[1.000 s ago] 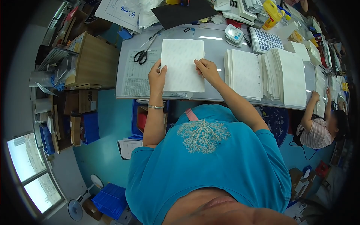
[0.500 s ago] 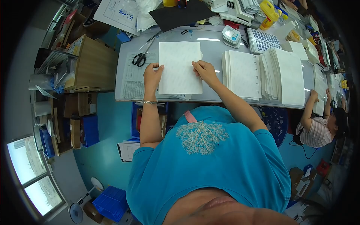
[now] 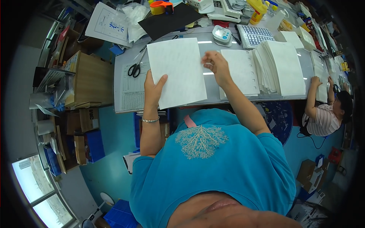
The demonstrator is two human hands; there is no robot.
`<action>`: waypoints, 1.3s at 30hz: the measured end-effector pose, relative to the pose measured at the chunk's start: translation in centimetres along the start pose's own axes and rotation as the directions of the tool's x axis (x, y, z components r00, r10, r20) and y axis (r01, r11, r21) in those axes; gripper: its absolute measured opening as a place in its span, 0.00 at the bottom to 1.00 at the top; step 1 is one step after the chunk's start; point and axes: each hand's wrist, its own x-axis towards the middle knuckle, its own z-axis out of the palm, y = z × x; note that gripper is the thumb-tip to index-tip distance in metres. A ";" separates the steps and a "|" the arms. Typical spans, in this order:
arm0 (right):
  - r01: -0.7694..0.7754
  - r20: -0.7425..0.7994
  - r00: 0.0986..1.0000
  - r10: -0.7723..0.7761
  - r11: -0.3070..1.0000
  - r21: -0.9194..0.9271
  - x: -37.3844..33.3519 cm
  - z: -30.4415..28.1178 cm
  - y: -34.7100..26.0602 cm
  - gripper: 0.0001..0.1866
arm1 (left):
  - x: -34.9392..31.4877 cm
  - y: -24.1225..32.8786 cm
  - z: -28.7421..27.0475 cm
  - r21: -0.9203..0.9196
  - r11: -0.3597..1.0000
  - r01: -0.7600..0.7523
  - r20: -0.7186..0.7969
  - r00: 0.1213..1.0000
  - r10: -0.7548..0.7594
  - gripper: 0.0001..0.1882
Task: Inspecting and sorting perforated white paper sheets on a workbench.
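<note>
A large white paper sheet (image 3: 175, 72) is held up off the desk, tilted a little. My left hand (image 3: 154, 85) grips its left edge, thumb in front and fingers behind. Just past the sheet's right edge is my right hand (image 3: 217, 65), apart from the paper, its fingers loosely bent, slightly blurred and holding nothing. To its right lies a stack of white sheets with small notches along the right edge (image 3: 239, 72). A thicker fanned stack of white sheets (image 3: 285, 68) sits beyond that. Black-handled scissors (image 3: 134, 70) rest left of the held sheet on a printed table sheet (image 3: 133, 93).
Along the desk's far side are a black card (image 3: 169, 21), an orange tape dispenser (image 3: 161, 7), a small white device (image 3: 222, 35), a gridded tray (image 3: 256, 35) and a yellow bottle (image 3: 258, 12). A wooden cabinet (image 3: 93, 78) stands left. Another person (image 3: 323, 117) works at the right.
My right hand has let go of the sheet's right edge and moved right. The sheet, still in my left hand, has been raised and tilted. The view has shifted slightly.
</note>
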 end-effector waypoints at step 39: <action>-0.021 -0.636 0.770 -0.047 0.995 -0.098 -38.2 -22.6 -14.8 0.17 | -12.0 1.6 34.7 0.210 0.936 0.282 0.883 0.357 -0.305 0.21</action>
